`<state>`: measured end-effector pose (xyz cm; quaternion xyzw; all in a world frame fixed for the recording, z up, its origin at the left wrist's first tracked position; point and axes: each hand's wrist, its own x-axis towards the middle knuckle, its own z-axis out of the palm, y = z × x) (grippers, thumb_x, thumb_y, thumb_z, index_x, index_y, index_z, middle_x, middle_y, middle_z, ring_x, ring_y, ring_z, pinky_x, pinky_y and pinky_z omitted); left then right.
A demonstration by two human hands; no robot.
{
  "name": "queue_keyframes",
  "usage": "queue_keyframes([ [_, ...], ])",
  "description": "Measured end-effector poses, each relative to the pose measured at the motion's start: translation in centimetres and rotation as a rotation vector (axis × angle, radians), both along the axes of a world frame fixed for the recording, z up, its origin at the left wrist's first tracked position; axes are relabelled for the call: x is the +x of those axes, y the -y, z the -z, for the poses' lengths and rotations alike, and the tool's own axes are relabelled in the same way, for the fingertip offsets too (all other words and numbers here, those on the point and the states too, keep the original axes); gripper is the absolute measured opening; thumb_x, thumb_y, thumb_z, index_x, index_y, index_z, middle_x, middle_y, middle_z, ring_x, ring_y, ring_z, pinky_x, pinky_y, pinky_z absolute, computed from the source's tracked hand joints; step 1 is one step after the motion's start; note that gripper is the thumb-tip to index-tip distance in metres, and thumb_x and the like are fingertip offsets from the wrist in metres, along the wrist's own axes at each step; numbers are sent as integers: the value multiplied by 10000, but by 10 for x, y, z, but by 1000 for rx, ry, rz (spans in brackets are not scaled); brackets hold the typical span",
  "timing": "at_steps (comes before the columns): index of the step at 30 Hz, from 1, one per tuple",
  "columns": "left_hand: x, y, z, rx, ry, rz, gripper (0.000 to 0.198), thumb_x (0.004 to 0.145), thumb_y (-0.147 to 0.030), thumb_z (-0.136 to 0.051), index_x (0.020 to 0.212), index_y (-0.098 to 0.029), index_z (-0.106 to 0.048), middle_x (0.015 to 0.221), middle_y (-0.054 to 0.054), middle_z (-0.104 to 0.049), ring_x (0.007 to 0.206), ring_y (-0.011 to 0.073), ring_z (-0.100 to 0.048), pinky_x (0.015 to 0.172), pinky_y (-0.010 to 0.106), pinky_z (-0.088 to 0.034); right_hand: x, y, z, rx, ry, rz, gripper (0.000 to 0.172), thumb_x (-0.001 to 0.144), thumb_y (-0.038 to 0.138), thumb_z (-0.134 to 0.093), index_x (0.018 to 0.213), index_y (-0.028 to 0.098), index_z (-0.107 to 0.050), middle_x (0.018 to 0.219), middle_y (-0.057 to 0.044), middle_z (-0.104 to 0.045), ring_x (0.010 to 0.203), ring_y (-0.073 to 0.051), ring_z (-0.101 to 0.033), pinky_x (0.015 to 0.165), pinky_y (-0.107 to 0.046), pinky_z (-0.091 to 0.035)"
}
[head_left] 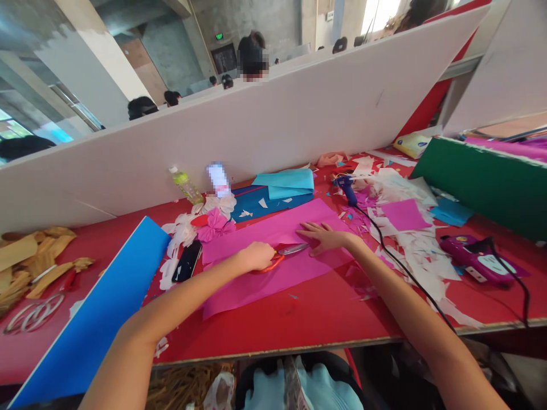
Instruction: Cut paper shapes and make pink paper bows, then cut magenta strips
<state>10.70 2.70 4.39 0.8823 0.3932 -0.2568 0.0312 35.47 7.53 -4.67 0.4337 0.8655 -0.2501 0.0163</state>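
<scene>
A large magenta paper sheet (273, 287) lies on the red table, with a slit running in from its left side. My left hand (256, 256) is closed round the handles of orange-handled scissors (294, 249), whose blades point right along the slit. Flat on the paper near the blade tips, my right hand (322, 238) has its fingers spread and holds nothing. A pink paper flower (215, 225) and a black phone (187, 262) lie to the left of the sheet.
Behind the sheet are folded turquoise paper (294, 183), a bottle (186, 185) and a lit phone (219, 180). White scraps (444, 250), a blue glue gun (346, 189) with its cable, and a purple device (478, 261) lie right. Blue (102, 307) and green (482, 185) boards flank the work area.
</scene>
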Motion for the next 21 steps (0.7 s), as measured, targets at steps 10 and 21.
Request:
queue_keyframes([
  [10,-8,13,27,194,45,19,270,876,-146,-373,914,-99,-636,927,164,-674,853,268,-652,682,324,-491,-1,3,-7,-13,10,-10,915,698,585,-561,1451,315,-117,1528,-54,18,1389,-294,44,1063,-577,2],
  [21,-6,26,24,257,-35,21,300,865,-58,-331,983,-53,-607,934,186,-617,817,239,-629,622,289,-490,-1,5,-10,-30,16,-13,923,697,561,-577,1451,325,-99,1527,-41,35,1389,-284,56,1071,-555,22],
])
